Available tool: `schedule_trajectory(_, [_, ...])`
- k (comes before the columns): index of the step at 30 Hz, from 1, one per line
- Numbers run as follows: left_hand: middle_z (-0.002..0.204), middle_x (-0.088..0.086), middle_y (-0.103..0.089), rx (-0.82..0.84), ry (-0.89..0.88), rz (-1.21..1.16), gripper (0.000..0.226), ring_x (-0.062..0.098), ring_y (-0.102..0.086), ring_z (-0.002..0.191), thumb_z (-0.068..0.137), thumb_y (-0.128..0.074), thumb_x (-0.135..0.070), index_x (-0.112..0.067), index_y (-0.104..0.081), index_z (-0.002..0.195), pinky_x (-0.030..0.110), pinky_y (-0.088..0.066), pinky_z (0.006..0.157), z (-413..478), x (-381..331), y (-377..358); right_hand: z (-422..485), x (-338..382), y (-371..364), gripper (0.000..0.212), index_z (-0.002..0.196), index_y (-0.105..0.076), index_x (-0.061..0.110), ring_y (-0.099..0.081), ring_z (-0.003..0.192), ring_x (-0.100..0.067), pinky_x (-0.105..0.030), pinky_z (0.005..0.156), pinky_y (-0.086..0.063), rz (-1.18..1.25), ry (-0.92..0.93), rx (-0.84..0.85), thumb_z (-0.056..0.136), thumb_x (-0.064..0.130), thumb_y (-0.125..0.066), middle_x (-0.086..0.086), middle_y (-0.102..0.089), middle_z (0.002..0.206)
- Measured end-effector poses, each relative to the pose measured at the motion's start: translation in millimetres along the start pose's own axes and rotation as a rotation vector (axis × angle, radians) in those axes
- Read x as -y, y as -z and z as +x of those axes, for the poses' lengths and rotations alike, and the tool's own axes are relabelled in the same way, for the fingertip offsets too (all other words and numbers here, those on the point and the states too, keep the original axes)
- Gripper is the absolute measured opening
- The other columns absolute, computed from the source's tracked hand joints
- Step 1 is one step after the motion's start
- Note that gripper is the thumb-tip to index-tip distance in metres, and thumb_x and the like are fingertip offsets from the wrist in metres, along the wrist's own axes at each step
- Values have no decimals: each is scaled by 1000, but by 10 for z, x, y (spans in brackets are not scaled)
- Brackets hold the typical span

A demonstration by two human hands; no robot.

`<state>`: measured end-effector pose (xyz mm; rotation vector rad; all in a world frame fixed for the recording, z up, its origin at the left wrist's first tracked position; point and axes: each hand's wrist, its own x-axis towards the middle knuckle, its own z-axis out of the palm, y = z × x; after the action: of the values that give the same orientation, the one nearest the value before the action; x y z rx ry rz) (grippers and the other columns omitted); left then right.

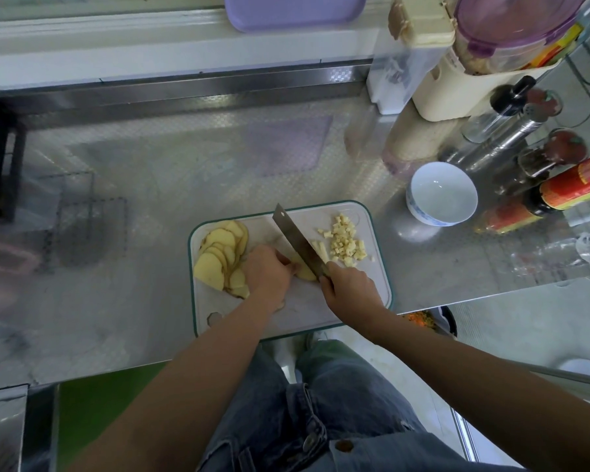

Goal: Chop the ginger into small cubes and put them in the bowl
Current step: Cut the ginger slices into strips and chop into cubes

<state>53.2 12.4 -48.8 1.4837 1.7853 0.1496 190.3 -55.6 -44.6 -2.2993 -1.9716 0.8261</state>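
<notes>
A white cutting board (365, 216) with a green rim lies on the steel counter. A fan of pale yellow ginger slices (218, 257) covers its left side. Small ginger cubes (344, 241) are heaped at its right, with a few cut strips (322, 250) beside the blade. My right hand (349, 287) grips the handle of a cleaver (295, 235), whose blade points up-left over a stack of slices (304, 272). My left hand (268, 272), fingers curled, holds that stack down against the blade. An empty white bowl (441, 194) stands to the right of the board.
Sauce bottles (569, 189), glass jars (556, 153) and a steel shaker (501, 141) crowd the counter's right end, with plastic containers (457, 63) behind. A purple tray (293, 8) sits on the back ledge. A dark rack (0, 165) stands at far left. My legs are below the counter edge.
</notes>
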Motion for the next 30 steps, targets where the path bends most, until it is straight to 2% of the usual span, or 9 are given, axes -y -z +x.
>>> schedule_trajectory(3, [80,9,-73,10,3,-23,22,24,-68,78,81,-74,-30,-7,-75,81,38,-53,79,3,7,4,0,-30,63,25,100,-56,13,-58,69,-22,-34,65,-52,62,2,-15,100,33,-42,-7,-60,79])
schedule_trajectory(6, [77,10,-72,4,10,-52,22,24,-69,76,81,-74,-28,-7,-75,78,38,-54,78,-3,25,-1,-28,-43,131,22,90,-55,14,-53,61,-19,-28,57,-43,94,38,-40,99,31,-43,-4,-55,71])
schedule_trajectory(10, [68,7,-71,-9,29,-82,19,20,-69,67,82,-72,-25,-8,-74,73,36,-56,76,-15,19,-9,-60,-41,198,22,87,-53,15,-51,62,-17,-26,58,-42,45,79,9,100,30,-42,0,-50,69])
schedule_trajectory(15, [75,8,-72,-3,45,-79,19,22,-69,72,81,-73,-26,-8,-73,77,39,-56,77,-15,17,-12,-50,-17,141,24,97,-58,12,-54,64,-16,-27,63,-50,12,48,54,100,31,-42,-1,-53,75])
schedule_trajectory(17, [74,9,-72,-5,44,-79,19,24,-69,72,80,-73,-25,-7,-73,75,40,-56,75,-13,10,-8,-20,0,103,24,97,-59,12,-51,62,-13,-21,56,-40,13,33,49,99,30,-43,0,-52,74])
schedule_trajectory(19, [73,10,-71,-1,46,-85,19,24,-69,71,79,-74,-25,-7,-73,73,40,-56,74,-9,3,0,18,27,69,25,96,-60,11,-51,62,-15,-22,56,-36,-4,27,35,99,29,-43,0,-52,74])
schedule_trajectory(24, [75,8,-72,9,52,-51,22,22,-68,73,80,-73,-30,-9,-75,74,34,-54,70,-3,4,11,32,52,-11,26,99,-58,11,-55,67,-20,-31,62,-49,-10,25,3,100,31,-40,-7,-60,81])
schedule_trajectory(30, [71,8,-72,-12,35,-80,15,22,-68,68,81,-72,-22,-9,-76,74,33,-54,68,-34,16,8,38,9,57,26,94,-58,12,-54,62,-19,-27,58,-44,47,44,-21,100,32,-42,-4,-57,73])
